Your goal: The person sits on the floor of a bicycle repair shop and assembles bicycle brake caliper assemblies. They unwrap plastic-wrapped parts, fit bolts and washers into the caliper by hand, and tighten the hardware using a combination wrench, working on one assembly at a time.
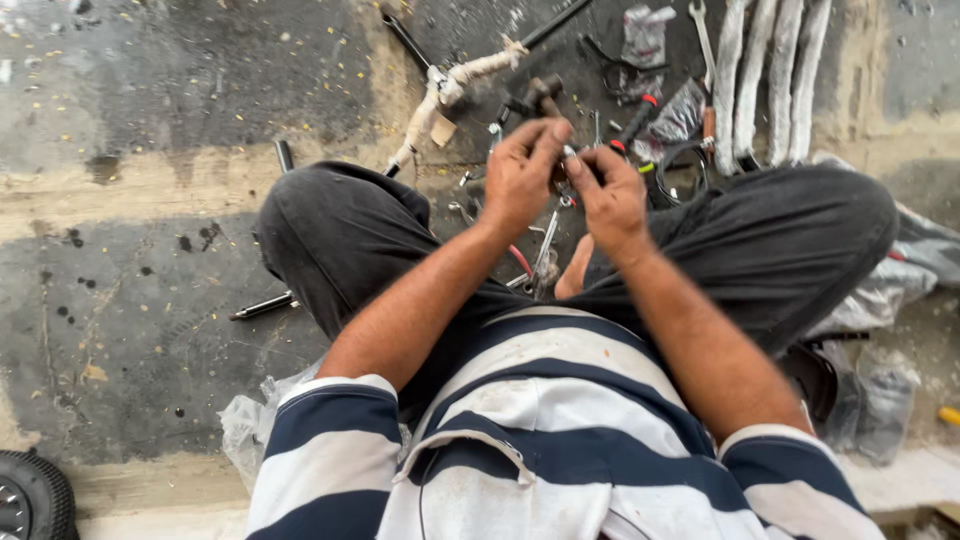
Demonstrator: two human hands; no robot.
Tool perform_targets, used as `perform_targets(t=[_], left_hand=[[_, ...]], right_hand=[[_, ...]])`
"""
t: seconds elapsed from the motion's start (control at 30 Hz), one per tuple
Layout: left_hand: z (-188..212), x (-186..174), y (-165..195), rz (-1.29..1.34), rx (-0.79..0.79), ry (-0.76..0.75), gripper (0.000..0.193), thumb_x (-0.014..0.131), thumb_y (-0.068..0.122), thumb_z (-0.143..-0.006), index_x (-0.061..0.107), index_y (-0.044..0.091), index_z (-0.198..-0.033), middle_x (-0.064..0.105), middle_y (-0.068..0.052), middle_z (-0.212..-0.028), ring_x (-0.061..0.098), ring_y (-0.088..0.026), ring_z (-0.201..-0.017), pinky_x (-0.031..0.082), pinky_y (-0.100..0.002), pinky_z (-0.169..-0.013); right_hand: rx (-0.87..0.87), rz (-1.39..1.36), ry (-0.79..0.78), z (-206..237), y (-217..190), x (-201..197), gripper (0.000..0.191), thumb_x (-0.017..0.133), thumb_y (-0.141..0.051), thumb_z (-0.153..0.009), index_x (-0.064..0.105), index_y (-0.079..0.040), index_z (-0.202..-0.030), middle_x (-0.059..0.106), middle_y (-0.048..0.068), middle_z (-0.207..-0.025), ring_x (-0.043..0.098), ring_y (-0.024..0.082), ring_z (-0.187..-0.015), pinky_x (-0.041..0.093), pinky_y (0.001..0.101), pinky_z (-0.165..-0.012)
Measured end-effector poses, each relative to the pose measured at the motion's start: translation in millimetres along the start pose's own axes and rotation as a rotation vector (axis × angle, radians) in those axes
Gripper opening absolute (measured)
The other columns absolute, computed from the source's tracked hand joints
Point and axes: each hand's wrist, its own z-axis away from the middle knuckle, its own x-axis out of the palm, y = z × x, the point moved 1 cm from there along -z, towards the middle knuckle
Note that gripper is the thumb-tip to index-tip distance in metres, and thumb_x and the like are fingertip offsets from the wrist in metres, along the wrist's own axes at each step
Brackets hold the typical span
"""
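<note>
Both hands raised above crossed legs, fingertips meeting. Left hand [520, 180] and right hand [610, 195] pinch small metal part [570, 152] between them; part mostly hidden, kind unclear. Wrench [702, 40], hammer [543, 95], wrapped pipe [450, 90] on concrete floor [150, 250] beyond knees. Small wheel [30, 495] at lower left.

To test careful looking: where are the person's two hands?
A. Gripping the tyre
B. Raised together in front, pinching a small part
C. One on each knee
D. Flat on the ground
B: the left hand and right hand meet fingertip to fingertip around a small part above the crossed legs.
</note>
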Motion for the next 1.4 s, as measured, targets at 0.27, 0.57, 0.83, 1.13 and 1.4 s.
perform_targets(t=[0.27,0.57,0.83,1.13,1.4], left_hand=[[5,6,12,-0.071,0.112,-0.047,0.031,0.068,0.033,-0.103,0.075,0.003,-0.110,0.067,0.003,-0.079,0.065,-0.004,-0.070,0.054,-0.023,-0.060],[12,6,16,-0.045,0.161,0.044,0.027,0.068,0.027,-0.104,0.074,0.001,-0.107,0.065,0.003,-0.080,0.058,-0.002,-0.073,0.054,-0.024,-0.062],[5,11,11,-0.180,0.124,0.004,0.029,0.067,0.031,-0.102,0.073,0.003,-0.107,0.069,0.001,-0.073,0.065,-0.004,-0.066,0.051,-0.024,-0.057],[12,7,11,-0.291,0.132,-0.018,0.029,0.068,0.031,-0.100,0.075,0.004,-0.107,0.072,-0.001,-0.072,0.067,-0.004,-0.064,0.054,-0.024,-0.057],[9,7,7,-0.253,0.224,0.091,0.032,0.068,0.033,-0.102,0.075,0.002,-0.106,0.067,0.000,-0.074,0.058,-0.003,-0.070,0.051,-0.024,-0.060]], right_hand=[[-0.958,1.111,-0.162,-15,-72,-44,0.019,0.075,-0.020,-0.091,0.065,-0.010,-0.079,0.058,0.005,-0.078,0.061,0.026,-0.079,0.045,0.0435,-0.081],[-0.070,0.114,-0.128,-9,-28,-12,0.017,0.074,-0.022,-0.098,0.072,-0.005,-0.095,0.073,0.003,-0.090,0.067,0.006,-0.079,0.052,0.0258,-0.072],[-0.667,0.812,-0.079,-8,-39,-46,0.012,0.081,-0.017,-0.090,0.073,-0.007,-0.087,0.065,0.007,-0.083,0.062,0.027,-0.082,0.043,0.0424,-0.080],[-0.895,1.101,-0.271,-21,-62,-46,0.021,0.079,-0.022,-0.089,0.066,-0.010,-0.077,0.059,0.004,-0.076,0.060,0.026,-0.076,0.043,0.0428,-0.080],[0.081,-0.361,-0.007,-4,9,-1,0.015,0.076,-0.022,-0.097,0.074,-0.008,-0.094,0.073,0.004,-0.090,0.063,0.007,-0.079,0.050,0.0240,-0.074]])
